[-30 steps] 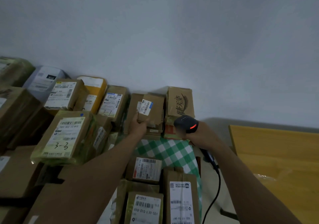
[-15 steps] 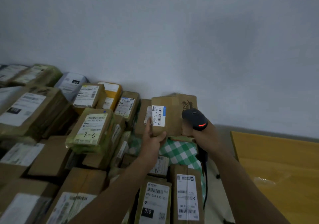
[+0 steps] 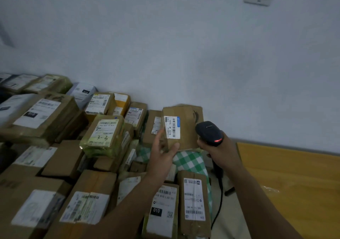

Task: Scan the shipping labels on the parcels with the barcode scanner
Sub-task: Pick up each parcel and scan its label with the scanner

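Note:
My left hand (image 3: 162,151) holds a small brown cardboard parcel (image 3: 185,134) upright above the pile, fingers under its lower left corner. Its white shipping label (image 3: 172,127) with a barcode and a blue strip faces me. My right hand (image 3: 219,151) grips a black barcode scanner (image 3: 208,132) just right of the parcel; a red light glows on the scanner's back. Its black cable (image 3: 219,189) hangs down below my wrist.
Several labelled cardboard parcels (image 3: 103,135) are piled across the left and centre, over a green checked cloth (image 3: 189,162). Two tall parcels (image 3: 194,202) lie near my forearms. A yellow wooden table (image 3: 294,183) stands to the right. A white wall (image 3: 184,54) rises behind.
My left hand has lifted the small parcel off the pile and turned its label toward me. The scanner has come closer to the parcel's right side. The camera has tilted and moved in.

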The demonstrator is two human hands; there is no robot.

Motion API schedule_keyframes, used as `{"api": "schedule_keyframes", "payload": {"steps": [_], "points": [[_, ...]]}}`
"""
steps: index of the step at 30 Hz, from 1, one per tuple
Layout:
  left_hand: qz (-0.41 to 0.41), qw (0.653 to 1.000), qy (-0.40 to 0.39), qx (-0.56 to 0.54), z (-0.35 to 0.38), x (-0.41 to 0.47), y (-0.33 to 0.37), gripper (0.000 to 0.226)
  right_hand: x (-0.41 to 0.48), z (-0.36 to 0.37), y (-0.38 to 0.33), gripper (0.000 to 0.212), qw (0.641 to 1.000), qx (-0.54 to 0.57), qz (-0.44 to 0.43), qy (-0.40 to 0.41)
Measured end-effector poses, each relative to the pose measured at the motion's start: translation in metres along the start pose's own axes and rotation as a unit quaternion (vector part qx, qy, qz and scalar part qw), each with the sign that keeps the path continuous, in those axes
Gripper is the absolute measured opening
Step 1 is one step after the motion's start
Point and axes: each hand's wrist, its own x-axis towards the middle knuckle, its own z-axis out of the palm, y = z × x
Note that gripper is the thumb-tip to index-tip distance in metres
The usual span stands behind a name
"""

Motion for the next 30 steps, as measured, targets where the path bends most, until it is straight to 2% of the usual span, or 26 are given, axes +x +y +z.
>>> {"api": "schedule_keyframes", "payload": {"steps": [3, 7, 12, 22, 30], "points": [[0.032, 0.993, -0.011, 0.113, -0.010, 0.011, 0.009, 0.054, -0.012, -0.003, -0.005, 0.051, 0.998, -0.060, -0.008, -0.016], [0.036, 0.972, -0.051, 0.227, -0.020, 0.027, 0.026, 0.058, -0.028, -0.004, -0.019, 0.044, 0.993, -0.095, -0.013, -0.076], [0.045, 0.948, -0.070, 0.306, -0.027, 0.038, 0.039, 0.058, -0.040, 0.001, -0.034, 0.039, 0.988, -0.110, -0.030, -0.103], [0.051, 0.931, -0.066, 0.355, -0.039, 0.046, 0.032, 0.060, -0.044, 0.001, -0.039, 0.037, 0.967, -0.212, -0.034, -0.136], [0.049, 0.930, -0.072, 0.357, -0.043, 0.049, 0.031, 0.061, -0.046, 0.001, -0.040, 0.037, 0.974, -0.164, -0.046, -0.147]]}}
